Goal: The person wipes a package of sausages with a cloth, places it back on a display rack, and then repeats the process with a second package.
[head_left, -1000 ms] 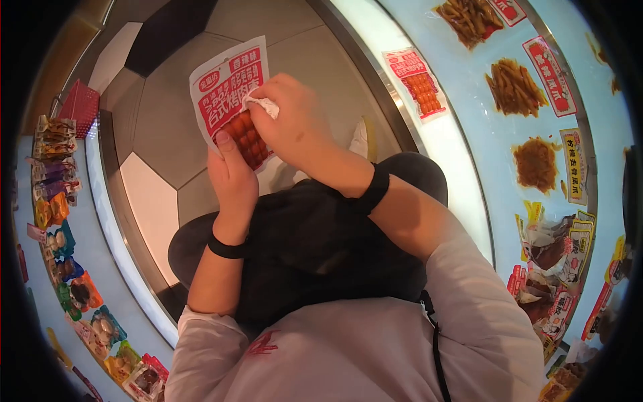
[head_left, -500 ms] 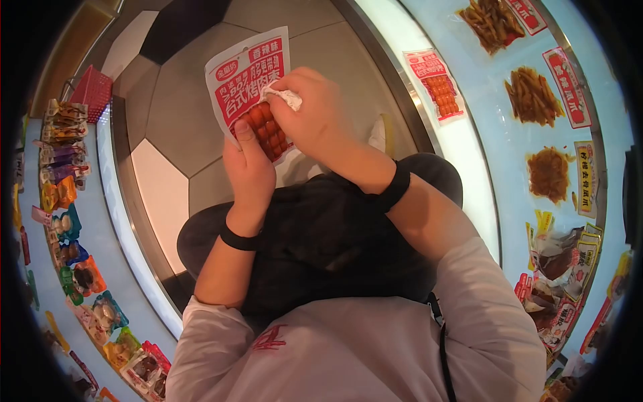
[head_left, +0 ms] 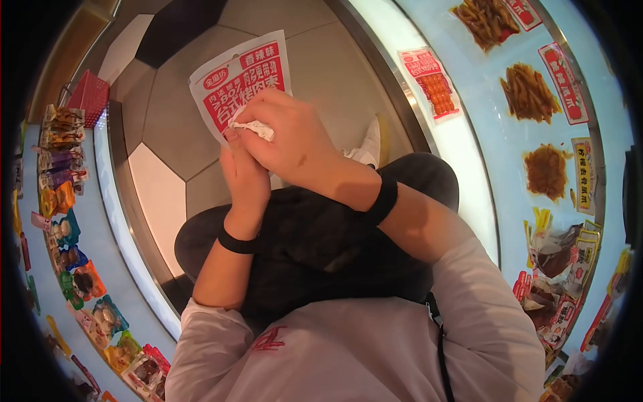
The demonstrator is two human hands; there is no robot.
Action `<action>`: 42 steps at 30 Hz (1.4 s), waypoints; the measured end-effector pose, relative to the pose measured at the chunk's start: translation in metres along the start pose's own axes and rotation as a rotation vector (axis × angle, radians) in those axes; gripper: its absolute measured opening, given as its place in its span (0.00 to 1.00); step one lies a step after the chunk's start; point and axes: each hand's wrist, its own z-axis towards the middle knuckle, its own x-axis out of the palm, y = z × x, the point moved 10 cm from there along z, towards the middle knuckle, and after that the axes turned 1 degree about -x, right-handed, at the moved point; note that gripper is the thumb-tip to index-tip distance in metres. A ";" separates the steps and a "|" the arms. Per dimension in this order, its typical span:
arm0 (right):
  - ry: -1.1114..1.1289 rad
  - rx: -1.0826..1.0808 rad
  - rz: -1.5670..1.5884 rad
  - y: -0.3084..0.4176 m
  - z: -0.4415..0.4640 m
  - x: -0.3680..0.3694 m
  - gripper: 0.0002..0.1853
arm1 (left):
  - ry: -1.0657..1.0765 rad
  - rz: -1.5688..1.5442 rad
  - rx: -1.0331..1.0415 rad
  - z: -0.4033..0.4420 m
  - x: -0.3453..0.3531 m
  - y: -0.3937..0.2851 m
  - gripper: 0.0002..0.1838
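A red and white packet of sausages (head_left: 221, 87) is held up over my lap, its printed upper part showing. At its lower edge my left hand (head_left: 246, 177) grips it, thumb on the front. My right hand (head_left: 288, 130) lies across the front of the packet, fingers closed around a crumpled white tissue (head_left: 256, 128) that presses near my left thumb. The packet's lower part, where the sausages are, is hidden behind my hands.
A similar sausage packet (head_left: 431, 84) lies on the lit shelf edge to the right. Vacuum-packed snacks (head_left: 529, 92) line the right shelf. Small colourful packets (head_left: 63, 194) fill the left shelf, near a pink basket (head_left: 90, 99). Tiled floor (head_left: 221, 177) lies below.
My right hand has moved left and down across the packet with the tissue, covering the sausages that showed before. The packet has shifted slightly left.
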 end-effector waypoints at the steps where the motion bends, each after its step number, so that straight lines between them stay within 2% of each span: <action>1: -0.005 0.031 -0.011 -0.007 0.002 0.000 0.09 | 0.019 -0.045 -0.105 -0.002 -0.002 0.009 0.33; 2: -0.037 0.075 -0.052 -0.019 0.005 -0.006 0.08 | 0.034 -0.089 -0.210 -0.005 -0.005 0.017 0.34; 4: -0.095 0.153 -0.135 -0.037 0.010 -0.020 0.08 | 0.002 -0.264 -0.294 -0.007 0.005 0.013 0.33; 5: -0.100 0.198 -0.121 -0.042 0.009 -0.022 0.08 | 0.016 -0.243 -0.320 -0.006 0.007 0.011 0.34; 8: -0.004 0.006 -0.049 -0.007 0.000 -0.002 0.09 | 0.115 -0.013 -0.216 -0.003 -0.002 0.014 0.34; 9: 0.019 0.044 -0.023 -0.004 0.000 0.000 0.09 | 0.099 -0.020 -0.131 -0.002 -0.001 0.005 0.34; 12: -0.080 0.142 -0.115 -0.030 0.008 -0.017 0.08 | 0.110 -0.244 -0.289 -0.007 0.010 0.006 0.33; 13: -0.109 0.204 -0.114 -0.039 0.009 -0.021 0.07 | 0.089 -0.226 -0.286 -0.005 0.011 0.004 0.32; 17: -0.029 0.037 -0.021 -0.011 -0.001 0.000 0.08 | 0.077 -0.016 -0.104 0.000 0.004 0.001 0.34; 20: -0.051 0.119 -0.067 -0.025 0.006 -0.010 0.08 | 0.149 -0.253 -0.345 -0.008 0.008 0.013 0.34; 21: -0.102 0.141 -0.129 -0.032 0.010 -0.020 0.07 | 0.122 -0.288 -0.270 -0.004 0.012 0.004 0.34; 24: -0.129 0.114 -0.095 -0.028 0.007 -0.021 0.08 | 0.087 -0.236 -0.283 -0.003 0.011 0.005 0.36; 25: -0.047 0.050 -0.029 -0.016 0.004 -0.009 0.07 | 0.086 -0.180 -0.235 -0.002 0.010 0.005 0.36; 27: -0.030 0.065 -0.033 -0.017 0.003 -0.005 0.07 | 0.084 -0.061 -0.140 0.001 0.006 0.003 0.37; 31: -0.118 0.140 -0.120 -0.035 0.007 -0.015 0.07 | 0.161 -0.288 -0.355 -0.005 0.015 0.012 0.33; 34: -0.068 0.063 -0.055 -0.018 0.004 -0.008 0.07 | 0.136 -0.034 -0.232 -0.001 0.007 0.012 0.35; 35: -0.049 0.056 -0.040 -0.015 0.004 -0.005 0.07 | 0.093 -0.072 -0.196 0.000 0.006 0.009 0.35; 36: -0.033 0.051 -0.022 -0.014 0.004 -0.003 0.08 | 0.097 -0.154 -0.245 -0.002 0.010 0.010 0.34; 38: -0.059 0.187 -0.105 -0.036 0.007 -0.014 0.08 | 0.103 -0.315 -0.342 -0.005 0.016 0.009 0.32; 40: -0.083 0.258 -0.134 -0.046 0.010 -0.021 0.08 | 0.135 -0.310 -0.368 -0.006 0.017 0.013 0.32; 42: -0.045 0.077 -0.083 -0.016 0.003 -0.006 0.07 | 0.155 -0.239 -0.328 -0.005 0.015 0.016 0.32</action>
